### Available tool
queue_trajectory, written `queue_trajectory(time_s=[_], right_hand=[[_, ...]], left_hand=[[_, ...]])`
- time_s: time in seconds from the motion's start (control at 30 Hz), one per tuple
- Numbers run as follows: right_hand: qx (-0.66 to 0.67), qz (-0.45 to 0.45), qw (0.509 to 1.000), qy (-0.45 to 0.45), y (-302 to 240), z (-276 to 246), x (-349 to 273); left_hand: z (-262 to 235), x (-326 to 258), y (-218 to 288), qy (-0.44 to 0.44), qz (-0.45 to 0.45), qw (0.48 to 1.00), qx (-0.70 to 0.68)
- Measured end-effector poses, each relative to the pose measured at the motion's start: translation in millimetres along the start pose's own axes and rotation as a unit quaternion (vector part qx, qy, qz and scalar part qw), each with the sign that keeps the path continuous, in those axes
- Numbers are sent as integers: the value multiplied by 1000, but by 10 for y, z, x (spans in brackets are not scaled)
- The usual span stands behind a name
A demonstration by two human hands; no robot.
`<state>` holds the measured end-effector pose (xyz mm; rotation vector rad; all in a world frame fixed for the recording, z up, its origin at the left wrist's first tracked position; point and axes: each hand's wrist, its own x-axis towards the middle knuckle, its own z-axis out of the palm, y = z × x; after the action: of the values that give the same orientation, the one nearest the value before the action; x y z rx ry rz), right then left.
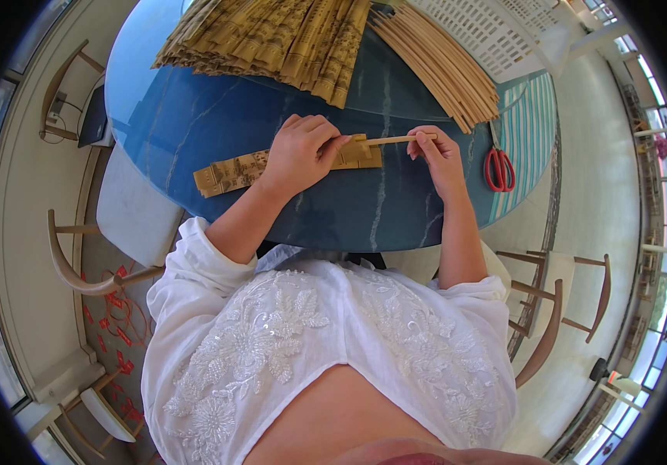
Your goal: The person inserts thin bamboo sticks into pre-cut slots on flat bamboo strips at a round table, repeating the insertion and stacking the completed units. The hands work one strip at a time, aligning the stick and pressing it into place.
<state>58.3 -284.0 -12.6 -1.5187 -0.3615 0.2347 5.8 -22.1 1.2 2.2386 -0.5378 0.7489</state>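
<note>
On the blue veined surface [403, 205], the gold bamboo-printed strip [233, 172] lies flat in front of the person, its right end tucked up into a small flap. Above the strip and spreading leftward sits a thick fanned pile of similar printed strips [271, 39]. The left hand [302, 153] rests over the strip's middle, thumb and forefinger together, pressing near its right part. From the strip's right end runs a slim wooden stick [389, 140]; whether its tip is under the flap or on top, I cannot tell. The right hand's [436, 155] grip is clamped on the stick's far end. Above and right of the strip lies a bundle of loose sticks [436, 70], and right of it, red-handled scissors [498, 169]. This strip seems only begun, most of the stick bare; judging by pile and bundle, plenty remains.
</note>
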Motion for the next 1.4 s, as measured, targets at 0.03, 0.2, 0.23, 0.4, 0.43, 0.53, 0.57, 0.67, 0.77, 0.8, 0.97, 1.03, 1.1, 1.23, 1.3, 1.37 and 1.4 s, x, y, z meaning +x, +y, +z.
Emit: queue_trajectory(time_s=[0.03, 0.2, 0.23, 0.4, 0.43, 0.53, 0.57, 0.67, 0.77, 0.8, 0.97, 1.03, 1.1, 1.23, 1.3, 1.37, 1.4], right_hand=[[-12, 5, 1000, -18, -6, 21, -8], [163, 13, 986, -26, -55, -62, -12], [191, 7, 981, -26, -66, -92, -12], [189, 62, 979, -51, -6, -128, -22], [184, 80, 978, -63, -11, -118, -24], [22, 94, 987, -125, -43, -10, -12], [-9, 100, 985, -142, -128, 62, -14], [-2, 90, 984, -154, -117, 102, -15], [-42, 71, 983, -163, -27, 126, -17], [-49, 68, 983, -165, 2, 132, -15], [-57, 83, 980, -170, 5, 140, -5], [-52, 75, 982, -164, -13, 147, -14], [-52, 44, 993, -96, -24, 126, -21], [-284, -91, 939, 170, -63, -39, 13], [-436, -154, 842, 278, -55, -206, 19], [-493, -148, 787, 341, -8, -327, 6], [-511, -154, 775, 340, 20, -352, 8]], left_hand=[[5, 1, 5, 0, 2, 1000, 2], [-5, 0, -10, 7, 7, 1000, 22], [-8, -2, -18, 10, 9, 1000, 23], [-39, 15, 10, 0, 16, 999, 41], [-34, 19, 25, -2, 19, 999, 44], [-14, 24, 91, -17, 63, 997, 37], [-7, 18, 123, -21, 72, 997, 36], [38, 18, 193, -29, 100, 994, 36], [80, 6, 201, -36, 122, 991, 45], [86, 7, 209, -36, 125, 990, 48], [88, 7, 212, -40, 123, 990, 54], [105, -10, 195, -41, 114, 991, 53], [97, -5, 197, -32, 104, 993, 55], [38, -11, 95, -7, 71, 995, 68], [-1, -1, 58, -4, 58, 995, 79], [-15, -1, 32, -4, 52, 995, 87], [-14, -8, 20, -5, 53, 995, 90]])
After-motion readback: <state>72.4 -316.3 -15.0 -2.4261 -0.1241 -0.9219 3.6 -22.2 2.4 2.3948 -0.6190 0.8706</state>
